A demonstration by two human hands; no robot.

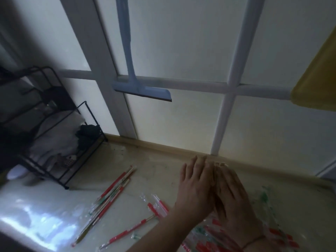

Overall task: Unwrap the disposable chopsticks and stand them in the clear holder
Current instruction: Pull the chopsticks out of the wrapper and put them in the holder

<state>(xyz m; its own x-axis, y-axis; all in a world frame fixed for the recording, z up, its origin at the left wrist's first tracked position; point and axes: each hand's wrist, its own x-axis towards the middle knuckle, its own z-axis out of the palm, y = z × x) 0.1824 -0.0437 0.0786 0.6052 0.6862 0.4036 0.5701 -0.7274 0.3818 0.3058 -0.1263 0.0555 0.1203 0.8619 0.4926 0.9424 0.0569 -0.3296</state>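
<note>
Between the palms, pale stick tips [221,164] show just beyond the fingertips: the left hand [195,188] and right hand [230,193] press flat together, fingers straight, apparently around unwrapped chopsticks. Left of the left hand lie wrapped chopsticks [111,191]; beneath both wrists, torn wrappers [218,231]. No clear holder is visible. Judged step: gathering or evening a bare bundle. Next move likely calls for locating the holder and lowering the bundle upright into it.

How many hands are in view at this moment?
2: the left hand and the right hand, pressed side by side with fingers straight, above the wrappers at lower right.
</note>
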